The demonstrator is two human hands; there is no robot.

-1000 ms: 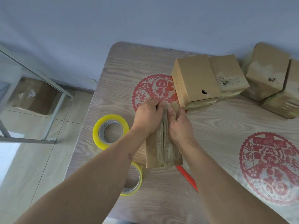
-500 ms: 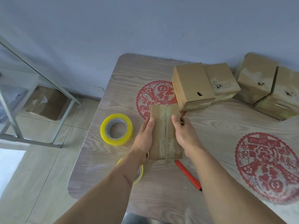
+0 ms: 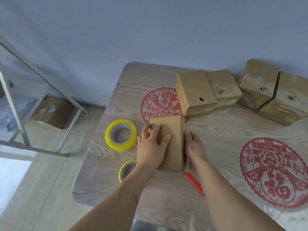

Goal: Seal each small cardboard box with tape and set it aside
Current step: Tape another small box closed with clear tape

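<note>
A small cardboard box [image 3: 173, 130] stands on the wooden table [image 3: 216, 124] between my hands, a plain face turned up and its taped face now on the right side. My left hand [image 3: 150, 145] lies flat on the top face, fingers spread. My right hand [image 3: 194, 147] presses against the box's right side, its fingers partly hidden behind the edge. A large yellow tape roll [image 3: 121, 135] lies left of the box. A second yellow roll [image 3: 127, 169] sits partly under my left forearm.
A red cutter [image 3: 194, 183] lies by my right wrist. Several cardboard boxes stand at the back: a pair [image 3: 195, 92] right behind the held box, another pair [image 3: 273, 90] far right. Red paper-cut decals [image 3: 273, 172] mark the table. A metal rack [image 3: 20, 90] stands on the floor left.
The box has been rolled over to the right, so its taped seam went from facing up to facing right. My left hand moved onto the top face; my right stayed at the right side.
</note>
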